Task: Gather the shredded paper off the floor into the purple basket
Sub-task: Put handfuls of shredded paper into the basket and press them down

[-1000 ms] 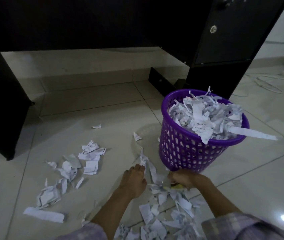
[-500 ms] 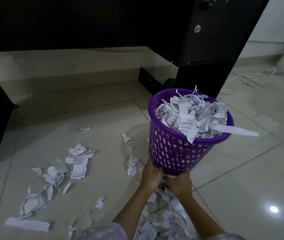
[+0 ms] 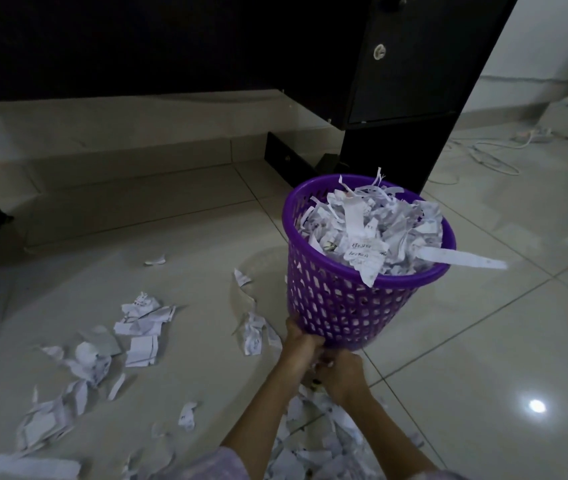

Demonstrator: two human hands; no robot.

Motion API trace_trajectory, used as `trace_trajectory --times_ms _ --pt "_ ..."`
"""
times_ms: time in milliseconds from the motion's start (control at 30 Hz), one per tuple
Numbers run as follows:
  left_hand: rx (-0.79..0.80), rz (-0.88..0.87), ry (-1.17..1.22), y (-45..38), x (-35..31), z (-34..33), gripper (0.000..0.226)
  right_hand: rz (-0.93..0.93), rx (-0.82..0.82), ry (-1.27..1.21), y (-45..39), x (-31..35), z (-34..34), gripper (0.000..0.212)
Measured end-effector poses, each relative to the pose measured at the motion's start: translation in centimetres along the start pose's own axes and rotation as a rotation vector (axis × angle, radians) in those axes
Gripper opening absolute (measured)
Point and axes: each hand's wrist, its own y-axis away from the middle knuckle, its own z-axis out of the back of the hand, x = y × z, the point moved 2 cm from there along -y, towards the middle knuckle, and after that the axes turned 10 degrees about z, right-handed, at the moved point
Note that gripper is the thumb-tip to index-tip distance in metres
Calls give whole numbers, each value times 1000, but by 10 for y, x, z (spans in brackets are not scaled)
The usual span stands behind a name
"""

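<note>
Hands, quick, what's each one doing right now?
Left hand: grips the purple basket at its base.
Right hand: curled under the basket's base, fingers hidden, so the grip cannot be told.

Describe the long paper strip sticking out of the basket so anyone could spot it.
Find the purple basket both hands hold near the dark cabinet. Over its right rim juts one long white strip, flat and straight, unlike the crumpled shreds heaped inside.

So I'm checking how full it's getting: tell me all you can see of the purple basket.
The purple basket is round, apparently plastic, with a solid rim over a wall of small cut-out holes, tapering toward its base. It leans to the right. Shredded paper heaps above the rim, one long strip jutting out over its right edge. The left hand and right hand hold it at the base.
</note>
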Motion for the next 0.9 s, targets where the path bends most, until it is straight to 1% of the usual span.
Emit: trace_trajectory --times_ms 67,133,200,267,300,333,400,433,467,500,533,567,633,667,733,767,800,867,900 --pt "14 -31 10 1 -3 1 72 56 75 -13 9 1 0 17" --pt "30 -64 29 4 -9 1 64 107 172 43 21 0 -3 18" --pt "49 -91 46 7 -14 1 56 175 247 123 29 -1 -4 26" --pt "53 -115 48 6 -16 2 54 215 267 197 32 0 -3 34" --pt "55 -119 52 4 -16 4 53 233 219 214 32 2 -2 35" --pt "47 -126 34 2 -15 5 51 244 138 222 31 2 0 35" --pt "18 -129 -28 -2 -12 7 50 227 -66 213 27 -1 4 26" --pt "1 -120 -60 -4 -11 8 50 183 -162 189 25 -4 6 18" --pt "-24 -111 -114 -4 -10 9 47 115 -222 158 24 -6 9 18" --pt "-44 -104 -181 -4 -9 10 42 51 -232 141 21 -11 10 28" --pt "-50 -97 -257 -3 -7 11 37 10 -179 170 19 -16 11 39" --pt "-49 -94 -325 -3 -4 11 37 10 -118 220 17 -21 10 48" --pt "-68 -88 -475 0 4 15 36 65 -23 347 17 -23 11 57" --pt "-83 -90 -567 2 8 17 39 100 3 374 20 -21 10 56" --pt "-92 -114 -705 3 17 23 42 199 37 365 20 -16 3 43" --pt "-103 -125 -741 3 20 27 41 239 86 344 23 -11 -1 35" --pt "-114 -124 -759 5 22 29 41 259 153 317 25 -6 -5 33" --pt "-133 -113 -778 7 23 32 40 291 254 245 28 -1 -11 47" --pt "-137 -108 -788 8 22 32 40 323 242 228 29 0 -11 49"
